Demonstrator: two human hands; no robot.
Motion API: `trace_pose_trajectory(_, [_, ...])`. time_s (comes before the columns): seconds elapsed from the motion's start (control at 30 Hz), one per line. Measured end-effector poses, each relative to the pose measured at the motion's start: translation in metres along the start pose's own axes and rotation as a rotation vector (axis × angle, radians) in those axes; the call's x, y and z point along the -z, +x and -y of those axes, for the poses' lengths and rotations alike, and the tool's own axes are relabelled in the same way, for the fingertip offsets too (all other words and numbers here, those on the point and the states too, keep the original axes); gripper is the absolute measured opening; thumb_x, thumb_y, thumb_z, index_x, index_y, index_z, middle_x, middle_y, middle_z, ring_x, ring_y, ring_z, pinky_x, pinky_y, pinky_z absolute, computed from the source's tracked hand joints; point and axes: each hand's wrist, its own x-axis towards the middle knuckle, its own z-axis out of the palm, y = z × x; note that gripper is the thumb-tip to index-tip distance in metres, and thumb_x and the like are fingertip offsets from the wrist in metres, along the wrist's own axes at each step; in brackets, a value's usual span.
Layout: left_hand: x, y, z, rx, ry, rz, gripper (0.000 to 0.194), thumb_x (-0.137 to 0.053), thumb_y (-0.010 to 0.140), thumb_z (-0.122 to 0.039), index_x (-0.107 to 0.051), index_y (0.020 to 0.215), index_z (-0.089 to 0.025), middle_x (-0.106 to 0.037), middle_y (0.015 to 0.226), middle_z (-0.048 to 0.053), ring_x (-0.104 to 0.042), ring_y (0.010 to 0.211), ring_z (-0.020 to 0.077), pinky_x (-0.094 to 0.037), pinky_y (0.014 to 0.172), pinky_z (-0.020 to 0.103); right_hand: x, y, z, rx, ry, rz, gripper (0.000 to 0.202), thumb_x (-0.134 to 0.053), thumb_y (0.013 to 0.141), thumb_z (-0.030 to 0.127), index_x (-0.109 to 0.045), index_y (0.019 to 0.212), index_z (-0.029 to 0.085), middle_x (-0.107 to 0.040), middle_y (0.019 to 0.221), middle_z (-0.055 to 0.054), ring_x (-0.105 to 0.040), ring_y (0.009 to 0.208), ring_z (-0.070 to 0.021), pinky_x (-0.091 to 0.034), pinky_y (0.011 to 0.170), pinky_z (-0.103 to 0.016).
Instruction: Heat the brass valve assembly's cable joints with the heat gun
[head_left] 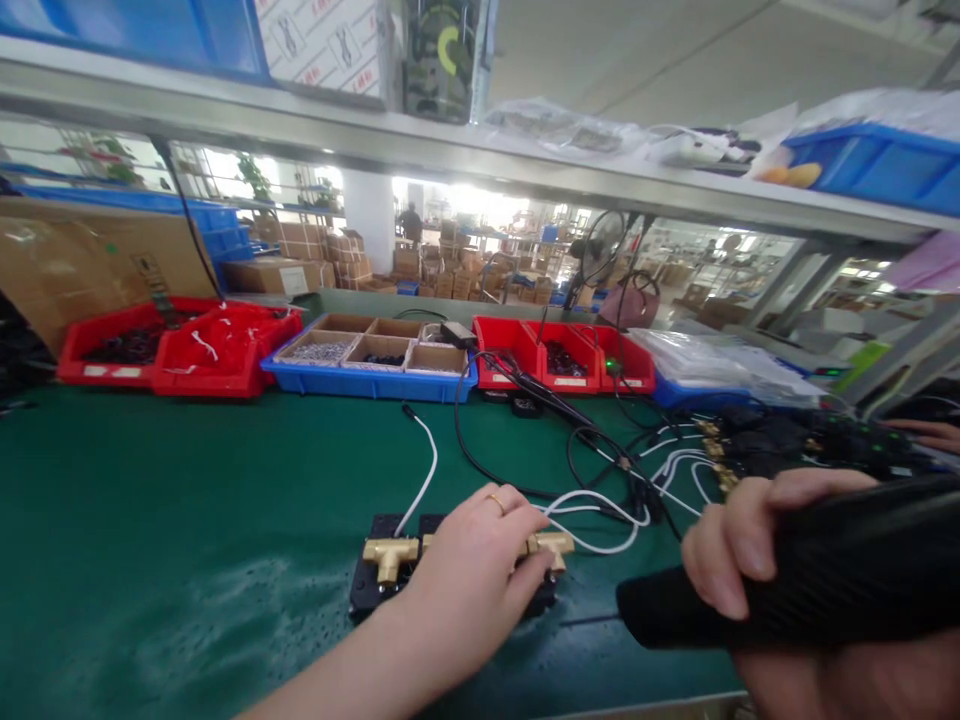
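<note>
My left hand (480,560), with a ring on one finger, reaches over a row of black blocks (367,590) fitted with brass parts. Its thumb and fingers close on the brass tee fitting (553,546) at the right end. Another brass tee (388,556) shows at the left end; my hand covers most of the middle. A white cable (429,475) rises from the left block. My right hand (731,545) wraps round a black electric screwdriver (847,560). The screwdriver's thin bit points left, just right of the blocks and apart from them.
Red bins (206,352) and a blue divided tray (367,380) of small parts line the back of the green mat (187,480). Tangled cables (622,510) lie beyond my hands. Black units with brass fittings (787,440) are piled at right, near another person's hand (930,432). A shelf (420,135) hangs overhead.
</note>
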Motion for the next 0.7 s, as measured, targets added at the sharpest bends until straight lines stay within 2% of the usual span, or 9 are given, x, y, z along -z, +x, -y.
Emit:
trace_pose_trajectory(0.1, [-0.003, 0.012, -0.001, -0.031, 0.182, 0.184, 0.008, -0.070, 0.088, -0.022, -0.070, 0.095, -0.017, -0.067, 0.099, 0.006, -0.061, 0.099, 0.0259, -0.052, 0.088, 0.039, -0.018, 0.010, 0.006, 0.035, 0.003, -0.083, 0.051, -0.073, 0.068, 0.076, -0.071, 0.079, 0.026, -0.056, 0.053, 0.001, -0.053, 0.044, -0.0156, -0.045, 0.041, -0.026])
trace_pose_trajectory(0.17, [-0.006, 0.018, -0.005, -0.026, 0.231, 0.263, 0.012, -0.072, 0.088, -0.028, -0.070, 0.093, -0.017, -0.066, 0.096, 0.006, -0.062, 0.097, 0.0261, -0.052, 0.086, 0.038, -0.030, 0.014, 0.009, 0.029, -0.029, -0.094, 0.057, -0.077, 0.059, 0.079, -0.070, 0.076, 0.025, -0.056, 0.049, 0.002, -0.053, 0.040, -0.0155, -0.045, 0.040, -0.026])
trace_pose_trajectory(0.3, [-0.009, 0.025, -0.010, -0.025, 0.288, 0.327, 0.016, -0.071, 0.089, -0.033, -0.071, 0.093, -0.017, -0.066, 0.093, 0.007, -0.062, 0.097, 0.0266, -0.051, 0.085, 0.038, -0.039, 0.019, 0.010, 0.018, -0.047, -0.058, 0.059, -0.074, 0.061, 0.081, -0.068, 0.072, 0.023, -0.053, 0.045, 0.003, -0.048, 0.034, -0.0133, -0.039, 0.034, -0.023])
trace_pose_trajectory(0.43, [-0.008, 0.025, -0.004, -0.057, 0.286, 0.303, 0.018, -0.062, 0.095, -0.033, -0.072, 0.093, -0.018, -0.067, 0.092, 0.006, -0.062, 0.093, 0.0250, -0.048, 0.080, 0.036, -0.041, 0.019, 0.009, 0.014, -0.003, -0.015, 0.065, -0.068, 0.060, 0.087, -0.067, 0.069, 0.022, -0.050, 0.041, 0.003, -0.043, 0.029, -0.0138, -0.034, 0.030, -0.024])
trace_pose_trajectory(0.53, [-0.002, 0.027, 0.001, -0.094, 0.303, 0.296, 0.023, -0.054, 0.099, -0.027, -0.072, 0.089, -0.018, -0.067, 0.088, 0.005, -0.061, 0.089, 0.0228, -0.045, 0.076, 0.033, -0.044, 0.019, 0.006, 0.006, 0.001, -0.006, 0.067, -0.066, 0.059, 0.088, -0.066, 0.067, 0.022, -0.050, 0.039, 0.003, -0.042, 0.027, -0.0141, -0.032, 0.028, -0.023])
trace_pose_trajectory(0.7, [0.015, 0.036, -0.001, -0.094, 0.243, 0.394, 0.017, -0.061, 0.095, -0.019, -0.073, 0.082, -0.017, -0.064, 0.085, 0.003, -0.060, 0.086, 0.0195, -0.041, 0.071, 0.028, -0.048, 0.019, -0.004, 0.040, 0.056, -0.033, 0.067, -0.064, 0.066, 0.086, -0.069, 0.067, 0.019, -0.052, 0.040, 0.002, -0.043, 0.026, -0.0131, -0.029, 0.025, -0.020])
